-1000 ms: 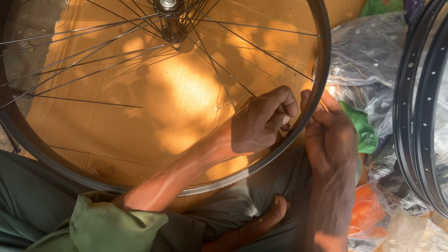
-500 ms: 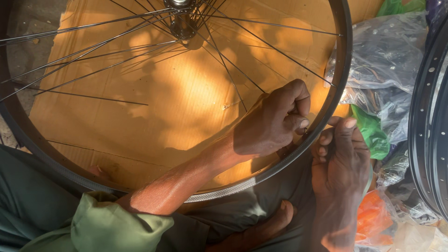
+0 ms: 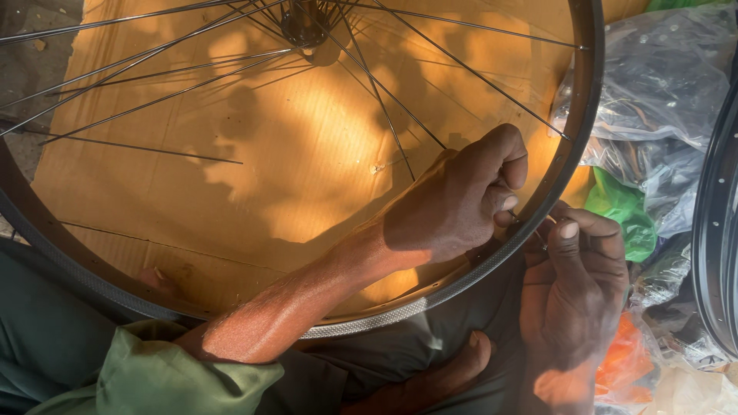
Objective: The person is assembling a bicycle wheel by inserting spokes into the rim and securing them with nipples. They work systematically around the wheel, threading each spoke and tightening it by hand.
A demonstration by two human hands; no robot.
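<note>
1. Left grip: the left hand (image 3: pixel 453 204) reaches through the wheel from inside the rim (image 3: pixel 461 280), fingers curled shut and pinched on a thin spoke (image 3: pixel 400 157) close to where it meets the rim.
2. Right grip: the right hand (image 3: pixel 573 288) lies outside the rim, its fingers closed against the rim's outer edge opposite the left hand; a small tool or nipple seems pinched at its fingertips, but it is too small to tell.
3. Wheel: a bicycle wheel with a dark rim lies across the person's lap, its near arc textured and catching light. The hub (image 3: pixel 304 19) sits at the top edge of the view, and steel spokes fan outward from it.
4. Cardboard (image 3: pixel 231 177): a brown sheet lies under the wheel, dappled with sunlight and spoke shadows.
5. Sleeve (image 3: pixel 161 380): green cloth is bunched at the left forearm, lower left.
6. Foot (image 3: pixel 430 380): a bare foot shows below the rim, between the two arms.
7. Bags (image 3: pixel 653 100): clear plastic bags lie to the right of the wheel, with a green bag (image 3: pixel 623 215) just beside the right hand and orange plastic (image 3: pixel 626 357) lower down.
8. Second rim (image 3: pixel 715 230): a black rim curves along the right edge, apart from the hands.
</note>
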